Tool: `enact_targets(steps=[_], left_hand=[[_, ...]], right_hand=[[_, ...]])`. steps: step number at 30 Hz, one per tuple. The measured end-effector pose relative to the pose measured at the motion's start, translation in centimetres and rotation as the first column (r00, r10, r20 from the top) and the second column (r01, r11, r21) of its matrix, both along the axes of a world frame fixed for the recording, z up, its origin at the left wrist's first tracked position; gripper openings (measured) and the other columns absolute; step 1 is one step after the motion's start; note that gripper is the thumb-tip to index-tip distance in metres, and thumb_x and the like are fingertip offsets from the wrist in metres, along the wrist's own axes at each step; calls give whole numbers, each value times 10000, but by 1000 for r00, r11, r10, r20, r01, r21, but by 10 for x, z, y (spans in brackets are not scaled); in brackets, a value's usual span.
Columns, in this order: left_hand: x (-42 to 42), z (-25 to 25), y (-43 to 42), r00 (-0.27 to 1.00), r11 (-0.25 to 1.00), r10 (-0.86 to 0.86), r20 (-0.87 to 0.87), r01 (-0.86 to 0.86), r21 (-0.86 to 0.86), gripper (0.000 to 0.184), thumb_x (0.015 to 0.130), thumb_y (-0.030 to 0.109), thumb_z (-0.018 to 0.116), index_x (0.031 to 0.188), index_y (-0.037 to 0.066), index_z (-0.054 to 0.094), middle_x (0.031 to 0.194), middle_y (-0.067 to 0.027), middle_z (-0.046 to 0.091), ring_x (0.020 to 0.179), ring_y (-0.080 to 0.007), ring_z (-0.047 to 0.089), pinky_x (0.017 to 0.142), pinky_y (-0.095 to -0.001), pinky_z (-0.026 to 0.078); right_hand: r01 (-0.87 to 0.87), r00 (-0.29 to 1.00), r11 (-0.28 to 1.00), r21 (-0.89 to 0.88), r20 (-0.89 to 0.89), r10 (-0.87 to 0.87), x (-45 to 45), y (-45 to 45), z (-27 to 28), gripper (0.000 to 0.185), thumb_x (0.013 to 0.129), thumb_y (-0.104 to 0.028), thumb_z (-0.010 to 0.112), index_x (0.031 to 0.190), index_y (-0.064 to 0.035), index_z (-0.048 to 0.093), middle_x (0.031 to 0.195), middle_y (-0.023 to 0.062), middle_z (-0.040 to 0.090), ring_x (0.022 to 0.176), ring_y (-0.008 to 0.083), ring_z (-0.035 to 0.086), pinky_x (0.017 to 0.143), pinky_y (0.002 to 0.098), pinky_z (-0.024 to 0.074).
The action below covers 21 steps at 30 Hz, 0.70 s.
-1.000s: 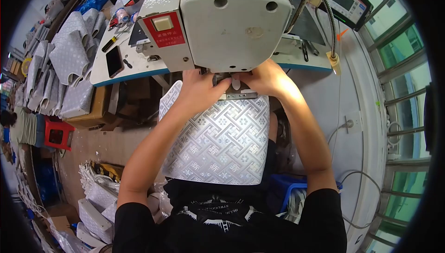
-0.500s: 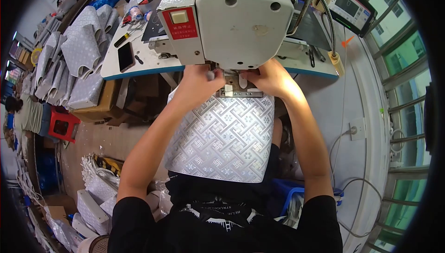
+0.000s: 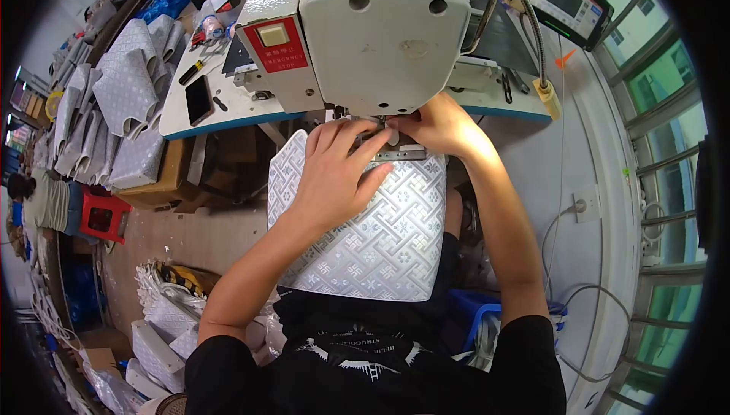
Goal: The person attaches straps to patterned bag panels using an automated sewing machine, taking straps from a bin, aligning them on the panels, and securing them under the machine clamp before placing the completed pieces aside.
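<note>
A silver-grey patterned fabric panel hangs from the front of a white sewing machine down over my lap. My left hand lies across the panel's upper part with its fingers stretched out, their tips reaching under the machine head. Close by, my right hand has its fingers drawn together under the head; what they pinch, if anything, is hidden. A small pale rounded tab shows by its fingertips. Below it is a metal clamp plate, partly covered by my left fingers.
A phone and a yellow-handled tool lie on the table's left side. Folded patterned fabric is piled farther left. A control screen stands at the right, and a blue bin is beside my leg.
My left hand has come down and toward me, its fingers opening out over the panel and the clamp plate. My right hand stays nearly in place. The camera view has shifted slightly.
</note>
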State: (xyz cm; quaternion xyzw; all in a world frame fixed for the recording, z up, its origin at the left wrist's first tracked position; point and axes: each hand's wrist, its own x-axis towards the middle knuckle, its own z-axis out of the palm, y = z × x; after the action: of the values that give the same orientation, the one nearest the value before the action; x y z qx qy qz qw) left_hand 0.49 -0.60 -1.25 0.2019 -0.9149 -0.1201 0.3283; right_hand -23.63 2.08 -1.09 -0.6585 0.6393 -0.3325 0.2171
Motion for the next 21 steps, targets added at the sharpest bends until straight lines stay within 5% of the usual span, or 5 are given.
enact_targets(steps=[10, 13, 17, 21], left_hand=[[-4, 8, 2, 987, 993, -8, 159, 26, -112, 378, 933, 269, 702, 1263, 84, 694, 1290, -88, 632, 1247, -288, 539, 1114, -486, 383], [-7, 9, 1, 987, 993, -2, 164, 22, -116, 378, 938, 271, 693, 1264, 79, 691, 1282, -89, 638, 1244, -283, 545, 1123, -493, 381], [-6, 10, 4, 984, 993, 49, 169, -29, -118, 377, 942, 269, 683, 1266, 76, 689, 1276, -89, 644, 1245, -274, 550, 1137, -505, 374], [-6, 9, 1, 984, 991, 82, 157, -64, -115, 372, 944, 261, 678, 1268, 78, 688, 1270, -88, 644, 1247, -270, 551, 1147, -515, 367]], right_hand=[[3, 996, 1000, -18, -85, -4, -1, -2, 0, 263, 854, -217, 781, 1040, -34, 747, 876, 179, 758, 814, 366, 727, 747, 441, 559], [45, 999, 999, 16, -18, -45, 5, 2, 5, 372, 821, -54, 826, 1162, 17, 695, 1037, 170, 748, 961, 288, 708, 862, 403, 565], [38, 999, 999, 22, 27, -39, 7, 2, 12, 365, 824, -59, 834, 1157, 13, 701, 1018, 164, 747, 952, 281, 699, 853, 407, 565], [-119, 988, 991, 65, 107, 112, -13, -5, 21, 364, 826, -76, 855, 1151, -2, 706, 989, 127, 744, 940, 251, 684, 848, 390, 562]])
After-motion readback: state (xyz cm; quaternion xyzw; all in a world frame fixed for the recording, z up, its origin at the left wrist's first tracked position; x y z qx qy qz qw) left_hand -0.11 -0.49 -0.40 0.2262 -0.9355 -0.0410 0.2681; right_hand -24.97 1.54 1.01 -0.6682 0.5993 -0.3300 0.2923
